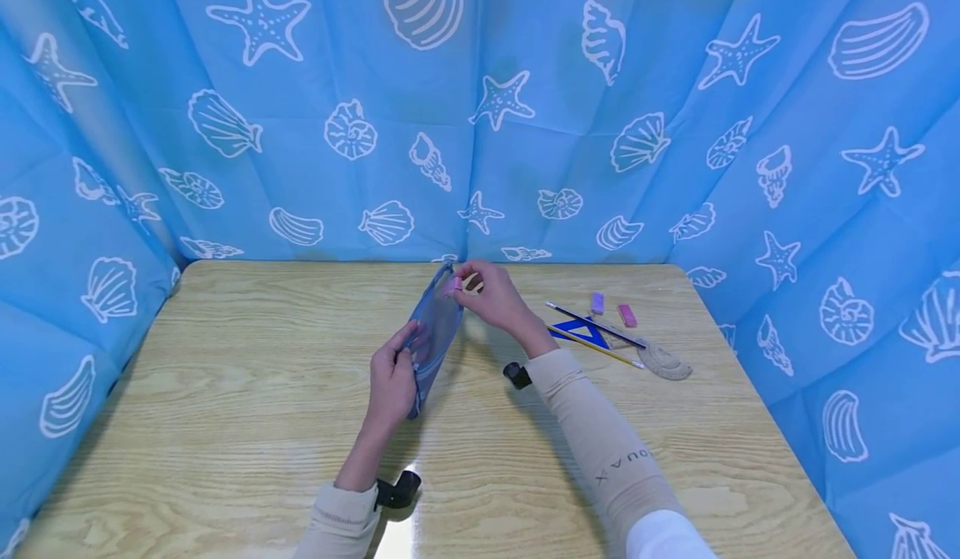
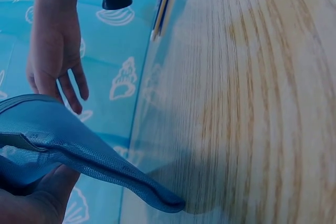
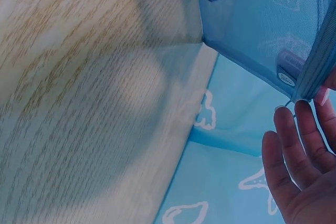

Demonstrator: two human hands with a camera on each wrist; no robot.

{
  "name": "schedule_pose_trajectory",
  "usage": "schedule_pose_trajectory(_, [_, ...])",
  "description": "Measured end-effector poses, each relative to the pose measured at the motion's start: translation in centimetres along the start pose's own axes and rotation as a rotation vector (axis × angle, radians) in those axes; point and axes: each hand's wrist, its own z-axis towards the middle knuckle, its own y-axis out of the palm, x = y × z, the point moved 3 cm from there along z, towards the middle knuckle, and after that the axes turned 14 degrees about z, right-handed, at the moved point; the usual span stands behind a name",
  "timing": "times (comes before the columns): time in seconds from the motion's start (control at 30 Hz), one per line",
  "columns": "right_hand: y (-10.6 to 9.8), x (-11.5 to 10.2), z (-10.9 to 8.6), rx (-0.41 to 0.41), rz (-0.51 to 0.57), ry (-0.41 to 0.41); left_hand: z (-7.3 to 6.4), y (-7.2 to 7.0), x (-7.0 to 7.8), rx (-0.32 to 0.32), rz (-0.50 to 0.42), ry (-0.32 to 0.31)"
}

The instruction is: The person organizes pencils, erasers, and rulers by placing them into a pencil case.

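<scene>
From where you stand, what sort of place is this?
Probably a curtained-off desk corner: blue seashell-print curtains hang behind and beside a wood-grain table, where a clear protractor lies.

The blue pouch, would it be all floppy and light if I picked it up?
Probably floppy: the pouch has an edge that bends near the left hand in the left wrist view. It's likely light for its size, since its mesh looks thin enough to see through. It might sag a bit, as small things show inside.
</scene>
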Motion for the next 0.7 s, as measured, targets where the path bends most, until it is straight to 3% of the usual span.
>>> schedule_pose_trajectory(0.33, [-0.1,0.1,-0.1,0.020,0.030,0.004,0.1,-0.1,-0.4,0.001,-0.007,-0.018])
schedule_pose_trajectory(0.7, [-0.9,-0.3,-2.5,0.018,0.137,0.023,0.1,0.0,-0.1,0.011,-0.021,-0.044])
